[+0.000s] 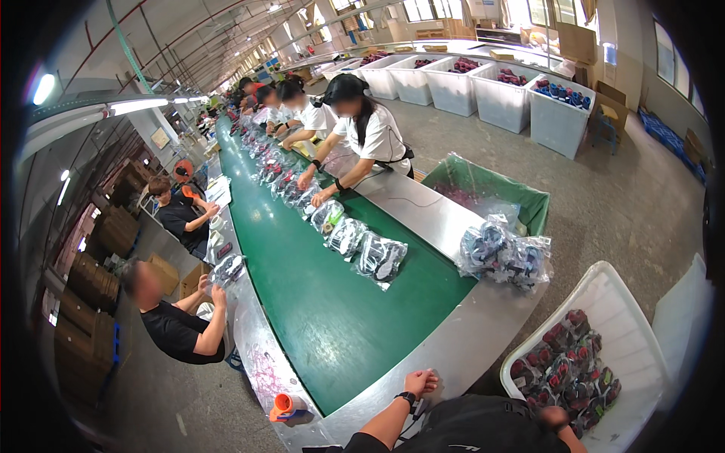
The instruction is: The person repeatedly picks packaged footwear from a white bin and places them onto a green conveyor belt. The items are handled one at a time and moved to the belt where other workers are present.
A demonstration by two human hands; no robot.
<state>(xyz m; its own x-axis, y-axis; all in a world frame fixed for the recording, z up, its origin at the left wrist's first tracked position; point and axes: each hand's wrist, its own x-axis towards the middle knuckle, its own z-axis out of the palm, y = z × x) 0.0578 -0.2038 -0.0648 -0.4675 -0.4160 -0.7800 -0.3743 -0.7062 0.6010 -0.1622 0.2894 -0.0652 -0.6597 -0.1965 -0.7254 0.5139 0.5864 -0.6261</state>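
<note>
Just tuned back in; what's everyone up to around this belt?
The wearer's left hand is at the metal ledge of the green conveyor belt. The right hand is at the white bin holding what look like bagged shoes; its grip is unclear. A co-worker in white handles clear plastic bags lined up on the belt, while one in black holds another bag.

No words or numbers can be read; a white mark [464, 447] (too small to make out) sits on the person's black clothing [476, 421].
</note>
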